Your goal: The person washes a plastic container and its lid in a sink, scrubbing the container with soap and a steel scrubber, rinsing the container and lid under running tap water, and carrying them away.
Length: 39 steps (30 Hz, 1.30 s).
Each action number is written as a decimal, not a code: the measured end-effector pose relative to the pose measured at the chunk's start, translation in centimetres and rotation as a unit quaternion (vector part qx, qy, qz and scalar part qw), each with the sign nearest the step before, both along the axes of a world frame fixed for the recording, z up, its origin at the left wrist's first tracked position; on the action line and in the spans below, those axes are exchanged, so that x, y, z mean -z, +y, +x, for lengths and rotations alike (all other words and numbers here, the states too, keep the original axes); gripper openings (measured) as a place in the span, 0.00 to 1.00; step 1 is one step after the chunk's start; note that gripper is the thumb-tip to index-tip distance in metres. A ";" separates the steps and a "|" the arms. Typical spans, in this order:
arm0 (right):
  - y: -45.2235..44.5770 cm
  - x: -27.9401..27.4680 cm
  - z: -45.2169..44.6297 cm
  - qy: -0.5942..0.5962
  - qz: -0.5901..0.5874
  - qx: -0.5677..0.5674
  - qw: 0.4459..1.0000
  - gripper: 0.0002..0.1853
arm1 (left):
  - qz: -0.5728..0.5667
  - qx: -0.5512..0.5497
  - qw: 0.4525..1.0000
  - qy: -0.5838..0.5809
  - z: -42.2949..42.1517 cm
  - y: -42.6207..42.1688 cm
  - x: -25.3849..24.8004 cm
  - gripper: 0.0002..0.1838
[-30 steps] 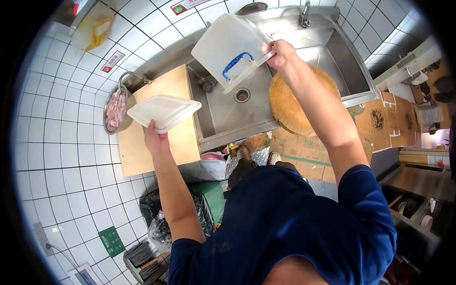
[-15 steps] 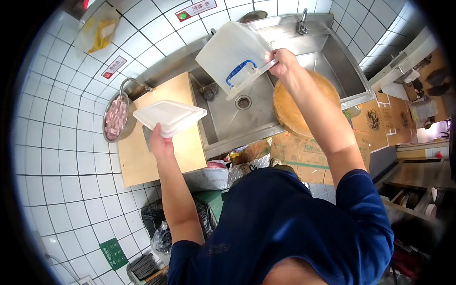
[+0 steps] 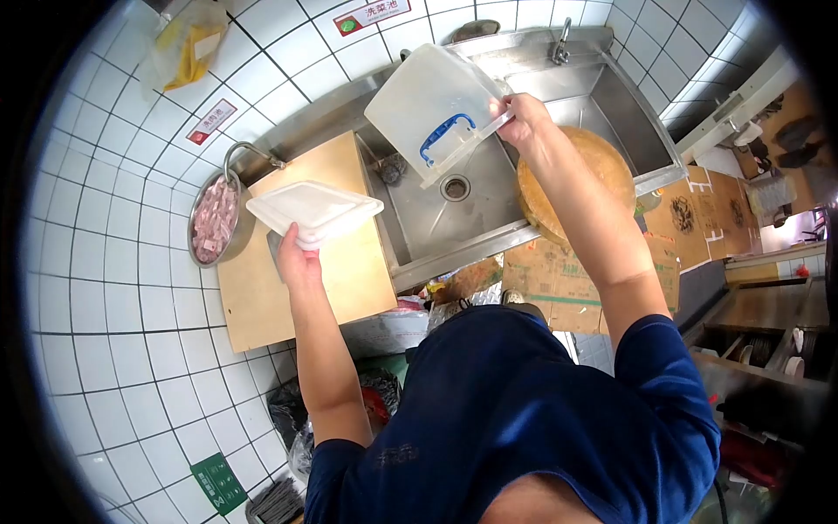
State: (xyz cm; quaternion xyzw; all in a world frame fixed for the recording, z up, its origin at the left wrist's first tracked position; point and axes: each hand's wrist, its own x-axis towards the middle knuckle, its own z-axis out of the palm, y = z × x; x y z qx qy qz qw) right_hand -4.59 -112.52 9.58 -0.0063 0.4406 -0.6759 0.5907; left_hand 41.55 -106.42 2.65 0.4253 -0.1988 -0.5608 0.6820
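Observation:
My left hand [image 3: 299, 255] is closed on the near edge of a white plastic lid [image 3: 314, 206], held above the wooden board [image 3: 340, 284]. With its fingers closed on the rim, my right hand [image 3: 525, 120] holds a translucent plastic storage box [image 3: 423, 100] tilted over the sink [image 3: 445, 214]. A blue handle [image 3: 447, 137] shows on the box's side. Below my right forearm is a round wooden chopping block [image 3: 589, 179], resting over the sink's divider and front edge. A steel bowl of cut raw meat [image 3: 216, 218] stands left of the board.
One faucet [image 3: 236, 157] curves over the meat bowl; another faucet [image 3: 561, 44] rises behind the right basin. A steel scrubber [image 3: 393, 168] lies in the sink near its drain [image 3: 455, 187]. Flattened cardboard [image 3: 559, 279] covers part of the floor, and a plastic bag [image 3: 188, 44] hangs on the tiled wall.
The view has shifted slightly. Both hands keep their grips, and the lid and box stay at nearly the same height and tilt.

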 end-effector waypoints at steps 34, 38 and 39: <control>-0.4 2.3 1.9 -0.060 0.027 -0.010 0.998 0.16 | 0.028 -0.014 0.999 -0.007 0.8 0.3 1.1 0.23; 0.1 1.6 2.1 -0.048 0.036 0.001 0.998 0.15 | 0.028 -0.019 0.999 -0.013 0.3 0.5 0.8 0.22; 0.1 1.5 2.2 -0.047 0.037 -0.001 0.998 0.15 | 0.027 -0.019 0.999 -0.013 0.3 0.5 0.8 0.22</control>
